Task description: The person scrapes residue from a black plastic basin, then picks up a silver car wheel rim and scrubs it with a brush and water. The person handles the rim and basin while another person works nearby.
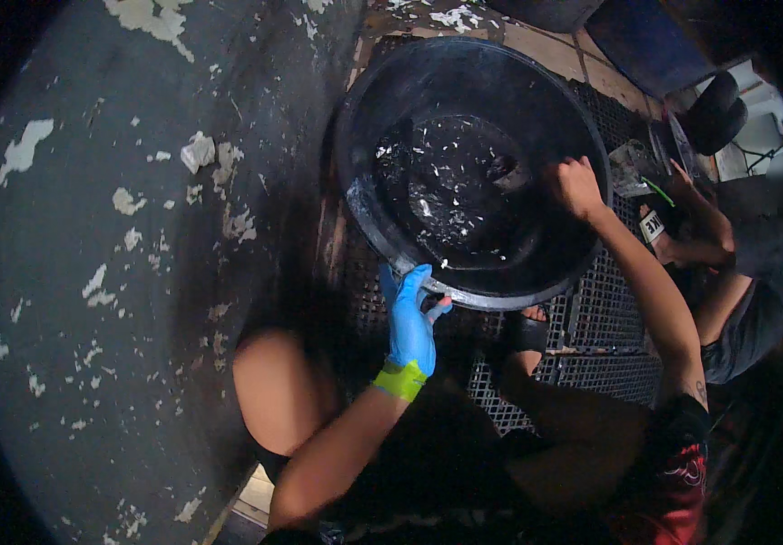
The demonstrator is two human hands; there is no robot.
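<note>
On the far left there's a dark grey wall [64, 227] covered in pale patches. Next is the left hand [412, 318], in a blue glove with a lime-green band [400, 380] at the wrist — its grip is clamped on the near rim of a big black basin [509, 302]. White scraps [425, 207] are scattered inside, and black grid mats [605, 304] show around it. The bare right hand [580, 189] is at the basin's right side, fingers curled — too blurry to tell what its grip's doing. Further right, another person [754, 241].
</note>
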